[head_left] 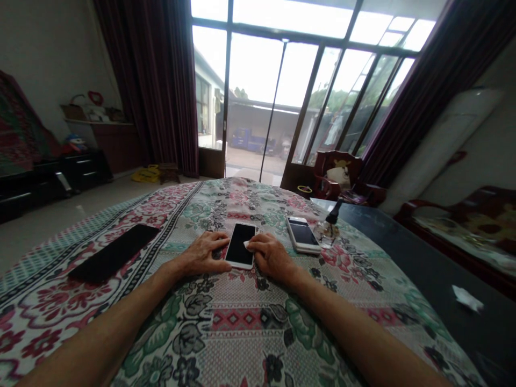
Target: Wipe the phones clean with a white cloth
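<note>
White phone [241,246] lies flat, dark screen up, around mid-counter [242,349], well in from the far edge. Left hand [203,252]: grip apart, fingers at the phone's left side, thumb by its near left corner. Right hand [272,255]: grip clamped on a small white wad [246,244], at the right side of the screen. Counter wears a patterned cloth [237,293]: pink, green, grey florals, darker border along the left. Black slab [116,252] lies flat toward the left edge. Toward the right edge: second handset [303,235] on something white, clear bottle [327,234] with black top just beside it. Past the right edge, dark side counter [419,258] with crumpled tissue [467,299]. Room: tall glass doors [274,97] beyond the far edge, bright yard outside, purple left curtain [157,80] and right curtain [427,107] flanking. Carved wooden chair [322,174] by the doors on the right, wooden settee [419,209] at far right. Yellow bag [145,174] on pale floor [80,204], left. Indoor corners are dim.
</note>
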{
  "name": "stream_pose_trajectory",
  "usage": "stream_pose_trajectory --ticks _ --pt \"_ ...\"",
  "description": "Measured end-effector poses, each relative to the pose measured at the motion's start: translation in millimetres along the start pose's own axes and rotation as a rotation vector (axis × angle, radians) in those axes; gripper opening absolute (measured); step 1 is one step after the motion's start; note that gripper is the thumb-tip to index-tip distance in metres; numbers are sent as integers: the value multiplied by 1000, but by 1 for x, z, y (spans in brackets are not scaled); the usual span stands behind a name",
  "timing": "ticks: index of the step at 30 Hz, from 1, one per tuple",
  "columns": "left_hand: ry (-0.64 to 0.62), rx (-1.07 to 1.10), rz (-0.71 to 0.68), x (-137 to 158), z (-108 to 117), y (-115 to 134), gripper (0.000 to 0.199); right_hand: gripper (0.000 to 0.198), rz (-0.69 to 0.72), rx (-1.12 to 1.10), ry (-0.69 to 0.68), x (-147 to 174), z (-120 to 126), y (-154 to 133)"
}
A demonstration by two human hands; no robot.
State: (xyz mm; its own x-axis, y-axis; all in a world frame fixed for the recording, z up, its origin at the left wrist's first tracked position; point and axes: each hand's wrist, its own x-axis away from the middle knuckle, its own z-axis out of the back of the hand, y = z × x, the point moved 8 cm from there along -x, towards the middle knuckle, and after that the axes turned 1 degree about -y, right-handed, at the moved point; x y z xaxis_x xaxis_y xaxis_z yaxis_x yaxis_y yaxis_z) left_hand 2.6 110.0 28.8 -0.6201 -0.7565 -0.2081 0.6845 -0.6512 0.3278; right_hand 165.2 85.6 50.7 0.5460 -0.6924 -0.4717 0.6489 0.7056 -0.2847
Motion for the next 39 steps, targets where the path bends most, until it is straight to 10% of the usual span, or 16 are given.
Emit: stream_pose_trajectory --ticks 11,22,39 --pt "10 -5 12 0 0 1 69 30 91 -97 -43 16 0 -42" --pt "5 8 -30 0 2 3 64 35 -46 -28 70 9 5 1" --pt "12 10 -27 0 0 0 66 22 74 -92 68 17 8 -20"
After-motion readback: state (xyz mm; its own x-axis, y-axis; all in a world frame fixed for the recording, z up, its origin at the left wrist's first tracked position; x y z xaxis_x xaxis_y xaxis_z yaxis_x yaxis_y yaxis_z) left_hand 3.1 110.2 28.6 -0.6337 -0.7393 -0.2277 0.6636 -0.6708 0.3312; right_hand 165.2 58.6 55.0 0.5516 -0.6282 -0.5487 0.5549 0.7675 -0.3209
